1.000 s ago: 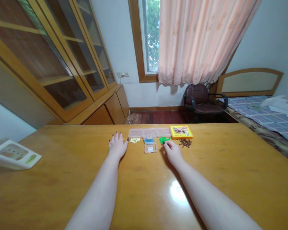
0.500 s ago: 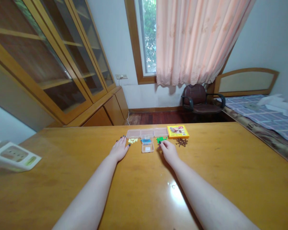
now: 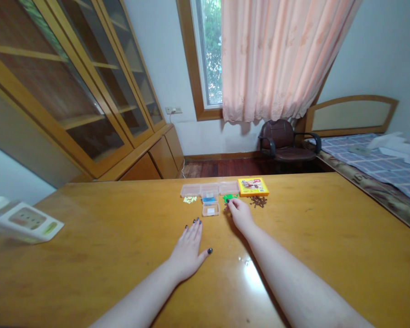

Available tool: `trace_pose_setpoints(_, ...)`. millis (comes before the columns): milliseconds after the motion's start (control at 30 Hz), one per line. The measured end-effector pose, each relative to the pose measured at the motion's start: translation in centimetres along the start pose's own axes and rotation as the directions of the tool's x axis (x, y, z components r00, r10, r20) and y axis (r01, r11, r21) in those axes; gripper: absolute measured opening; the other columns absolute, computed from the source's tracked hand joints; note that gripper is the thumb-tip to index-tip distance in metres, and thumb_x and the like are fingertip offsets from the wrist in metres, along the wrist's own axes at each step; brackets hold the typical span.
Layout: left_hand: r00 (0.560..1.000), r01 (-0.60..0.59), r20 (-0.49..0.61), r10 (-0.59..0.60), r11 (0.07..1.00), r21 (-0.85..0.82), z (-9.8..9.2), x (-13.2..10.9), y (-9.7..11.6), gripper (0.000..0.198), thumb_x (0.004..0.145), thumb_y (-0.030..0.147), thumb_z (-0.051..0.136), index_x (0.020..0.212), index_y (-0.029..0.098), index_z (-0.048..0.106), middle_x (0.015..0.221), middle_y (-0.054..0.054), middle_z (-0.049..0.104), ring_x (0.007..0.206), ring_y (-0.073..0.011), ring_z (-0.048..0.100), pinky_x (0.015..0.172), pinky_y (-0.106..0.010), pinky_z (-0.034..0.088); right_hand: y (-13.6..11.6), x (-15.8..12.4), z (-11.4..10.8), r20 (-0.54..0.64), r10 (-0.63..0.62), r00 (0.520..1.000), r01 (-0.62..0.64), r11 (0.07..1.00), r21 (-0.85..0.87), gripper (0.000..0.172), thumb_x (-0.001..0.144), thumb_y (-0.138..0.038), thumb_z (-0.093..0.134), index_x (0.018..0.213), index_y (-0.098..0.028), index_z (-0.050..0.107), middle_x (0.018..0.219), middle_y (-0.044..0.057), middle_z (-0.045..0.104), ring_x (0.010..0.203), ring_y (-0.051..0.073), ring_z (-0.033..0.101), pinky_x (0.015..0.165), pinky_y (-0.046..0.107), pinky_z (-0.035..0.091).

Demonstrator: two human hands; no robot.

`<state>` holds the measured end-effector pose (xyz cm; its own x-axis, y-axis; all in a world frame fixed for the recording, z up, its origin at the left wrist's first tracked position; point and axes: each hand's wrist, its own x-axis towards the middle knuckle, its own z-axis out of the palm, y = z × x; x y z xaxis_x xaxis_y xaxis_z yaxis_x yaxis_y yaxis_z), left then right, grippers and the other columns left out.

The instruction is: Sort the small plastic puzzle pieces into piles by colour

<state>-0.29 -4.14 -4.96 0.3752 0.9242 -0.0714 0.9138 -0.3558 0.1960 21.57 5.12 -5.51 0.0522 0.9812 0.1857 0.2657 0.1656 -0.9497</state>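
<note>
My left hand [image 3: 188,253] is open over the wooden table [image 3: 123,255], fingers stretched forward and thumb apart, holding nothing. My right hand [image 3: 239,214] is closed in a pinch at the near edge of a pile of small green pieces [image 3: 229,197]; what its fingertips hold, if anything, is hidden. A small clear box [image 3: 211,210] with a white label stands between the hands, and blue pieces [image 3: 209,200] show just behind it. To the left is a pile of pale yellow pieces [image 3: 190,200]; brown pieces [image 3: 258,201] are scattered to the right.
Behind the piles runs a row of clear plastic trays [image 3: 190,190], with a yellow printed box [image 3: 253,187] at its right end. A white device [image 3: 34,222] stands at the table's left. Beyond the far edge are an office chair [image 3: 280,141] and a bed [image 3: 379,155].
My left hand has moved back toward me and to the right, away from the pale yellow pile. My right hand has stayed by the green pieces.
</note>
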Motion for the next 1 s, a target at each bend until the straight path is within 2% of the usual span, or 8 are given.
trace_pose_setpoints(200,0.989,-0.079,0.124,0.075,0.997,0.027,-0.5,1.7,3.6,0.084,0.084,0.057,0.039,0.146,0.006,0.016,0.152,-0.017,0.007,0.141,-0.0286,0.006,0.115,-0.048,0.008,0.3,0.1,0.0,-0.013,-0.013,1.0,0.013,1.0,0.006,0.026,0.082,-0.038,0.045,0.067,-0.019,0.053,0.064,0.0,0.062,0.063,0.016,0.057,0.059,0.024,0.039)
trace_pose_setpoints(333,0.982,-0.12,0.149,0.117,0.993,0.01,-1.1,2.9,4.0,0.084,0.085,0.057,0.038,0.146,0.006,0.011,0.152,-0.016,0.001,0.141,-0.0275,0.0,0.115,-0.048,0.006,0.3,0.0,0.0,0.002,-0.006,1.0,0.006,1.0,0.007,0.025,0.083,-0.038,0.045,0.067,-0.02,0.053,0.063,0.0,0.061,0.059,0.016,0.055,0.058,0.024,0.039)
trace_pose_setpoints(433,0.98,-0.16,0.106,0.167,0.984,-0.073,-2.5,4.2,3.5,0.08,0.087,0.051,0.04,0.147,0.008,0.008,0.153,-0.014,0.0,0.141,-0.0273,0.002,0.115,-0.047,0.01,0.2,-0.1,-0.1,0.018,-0.006,1.0,0.006,1.0,-0.004,0.026,0.083,-0.039,0.045,0.067,-0.02,0.053,0.063,0.0,0.061,0.058,0.016,0.054,0.057,0.024,0.039)
trace_pose_setpoints(500,0.975,-0.218,0.005,0.221,0.965,-0.148,-3.6,5.1,2.6,0.074,0.088,0.045,0.042,0.147,0.013,0.011,0.153,-0.012,0.007,0.141,-0.0256,0.008,0.115,-0.046,0.013,0.0,-0.3,-0.1,0.019,-0.015,1.0,0.015,1.0,-0.018,0.026,0.083,-0.039,0.044,0.067,-0.02,0.052,0.063,0.0,0.06,0.058,0.016,0.053,0.057,0.024,0.039)
trace_pose_setpoints(567,0.966,-0.252,-0.117,0.23,0.942,-0.224,-4.4,6.0,1.5,0.064,0.088,0.04,0.045,0.144,0.016,0.026,0.15,-0.011,0.025,0.139,-0.0239,0.023,0.114,-0.042,0.02,-0.3,-0.4,-0.1,0.018,-0.022,1.0,0.023,0.999,-0.034,0.027,0.083,-0.038,0.044,0.066,-0.019,0.052,0.063,0.0,0.059,0.059,0.016,0.053,0.057,0.024,0.039)
trace_pose_setpoints(700,0.946,-0.254,-0.288,0.151,0.895,-0.365,-4.4,6.7,-0.7,0.031,0.088,0.025,0.045,0.113,0.02,0.062,0.115,-0.007,0.065,0.108,-0.0182,0.057,0.097,-0.033,0.043,-0.8,-0.7,-0.2,0.038,-0.037,0.999,0.041,0.991,-0.13,0.027,0.084,-0.036,0.043,0.065,-0.019,0.052,0.06,-0.001,0.057,0.06,0.015,0.053,0.057,0.024,0.037)
trace_pose_setpoints(833,0.964,-0.21,-0.231,0.135,0.915,-0.344,-4.1,6.3,-1.8,0.02,0.086,0.025,0.05,0.091,0.021,0.068,0.088,-0.004,0.068,0.083,-0.0157,0.061,0.078,-0.027,0.048,-1.6,-1.1,-0.2,0.148,-0.077,0.986,0.121,0.94,-0.318,0.028,0.086,-0.034,0.042,0.069,-0.019,0.057,0.062,0.0,0.059,0.063,0.016,0.054,0.058,0.024,0.036)
trace_pose_setpoints(1000,0.966,-0.256,-0.107,0.237,0.935,-0.244,-4.7,5.5,-1.8,0.016,0.084,0.024,0.053,0.092,0.023,0.067,0.092,-0.002,0.068,0.084,-0.0156,0.06,0.076,-0.025,0.045,-2.5,-1.8,-0.5,0.364,-0.052,0.93,0.229,0.858,-0.46,0.025,0.086,-0.032,0.045,0.083,-0.02,0.067,0.076,0.003,0.069,0.07,0.017,0.06,0.064,0.025,0.04)
